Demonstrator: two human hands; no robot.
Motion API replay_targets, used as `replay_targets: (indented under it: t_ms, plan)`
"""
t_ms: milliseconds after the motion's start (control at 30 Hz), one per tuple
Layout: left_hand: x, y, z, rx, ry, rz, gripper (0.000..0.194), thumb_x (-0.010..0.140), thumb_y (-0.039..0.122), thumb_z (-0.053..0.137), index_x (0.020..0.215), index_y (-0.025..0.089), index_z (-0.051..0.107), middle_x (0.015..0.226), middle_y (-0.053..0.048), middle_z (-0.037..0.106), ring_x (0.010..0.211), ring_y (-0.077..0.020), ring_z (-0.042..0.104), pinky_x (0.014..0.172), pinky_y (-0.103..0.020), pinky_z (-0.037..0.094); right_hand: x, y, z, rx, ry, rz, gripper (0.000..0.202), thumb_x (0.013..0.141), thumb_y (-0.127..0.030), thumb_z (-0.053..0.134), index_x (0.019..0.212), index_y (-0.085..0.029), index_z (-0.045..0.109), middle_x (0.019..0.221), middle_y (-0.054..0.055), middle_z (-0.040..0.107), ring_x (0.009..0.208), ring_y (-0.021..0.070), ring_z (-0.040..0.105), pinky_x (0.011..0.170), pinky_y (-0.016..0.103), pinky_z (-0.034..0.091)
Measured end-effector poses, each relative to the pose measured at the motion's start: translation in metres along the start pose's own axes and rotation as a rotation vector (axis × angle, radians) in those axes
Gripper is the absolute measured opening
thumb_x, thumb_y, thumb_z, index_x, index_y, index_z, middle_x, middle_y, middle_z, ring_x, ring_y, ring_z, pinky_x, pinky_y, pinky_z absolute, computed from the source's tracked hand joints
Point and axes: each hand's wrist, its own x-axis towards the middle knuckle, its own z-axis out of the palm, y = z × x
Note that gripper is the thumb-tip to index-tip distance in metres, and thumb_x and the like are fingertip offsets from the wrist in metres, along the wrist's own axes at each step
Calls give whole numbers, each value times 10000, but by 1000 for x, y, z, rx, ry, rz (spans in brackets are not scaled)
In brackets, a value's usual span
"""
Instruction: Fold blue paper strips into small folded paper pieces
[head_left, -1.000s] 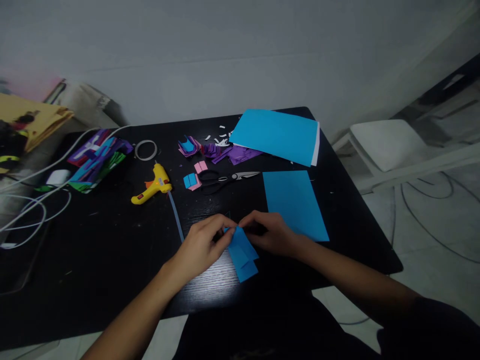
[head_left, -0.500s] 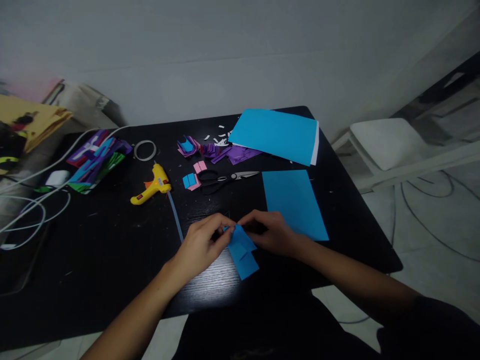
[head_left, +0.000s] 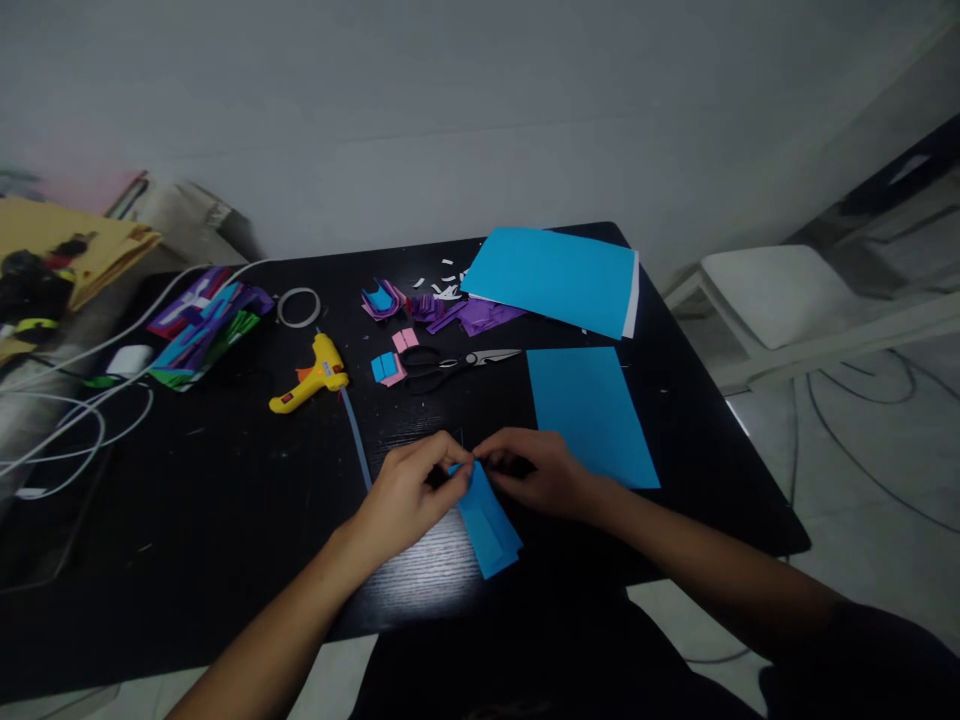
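A narrow folded piece of blue paper [head_left: 486, 525] hangs at a slant over the near part of the black table. My left hand [head_left: 416, 490] pinches its top end between thumb and fingers. My right hand [head_left: 536, 470] is closed at the same top end, its fingertips touching those of my left hand and gripping the paper's upper edge. The layers of the strip lie nearly on top of each other, slightly offset at the bottom. Just right of my right hand lies a flat blue sheet [head_left: 596, 415]. Scissors [head_left: 465, 362] with black handles lie beyond my hands.
A yellow glue gun [head_left: 319, 375] with a glue stick trailing toward me lies left. Beside it are a tape roll [head_left: 298, 307] and folded pink-blue pieces [head_left: 388, 368]. Further back are purple paper scraps [head_left: 487, 315] and a blue paper stack [head_left: 555, 275]. White cables [head_left: 97, 420] loop at far left.
The blue paper's flap, spread out to the right before, now lies closer over the lower layer, so the piece looks narrower. Both hands stay at its top end. The whole view has shifted slightly.
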Motion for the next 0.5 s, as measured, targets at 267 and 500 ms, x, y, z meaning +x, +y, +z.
replay_targets:
  t_ms: [267,500]
  plan:
    - [1,-2,2,-50,29,-58,46,958,168,630,987,201,642,819,34,660,729,-108,633,677,-202,499,1,3,1,30,22,-95,229,924,-118,682,1130,-215,710,953,42,745,741,137,695,654,242,574]
    - [0,-4,4,-43,22,-58,31,985,201,618,1009,204,637,841,22,665,738,-115,632,661,-206,500,1,2,0,33,12,-60,179,924,-144,699,1089,-212,708,954,47,750,737,138,690,673,252,577]
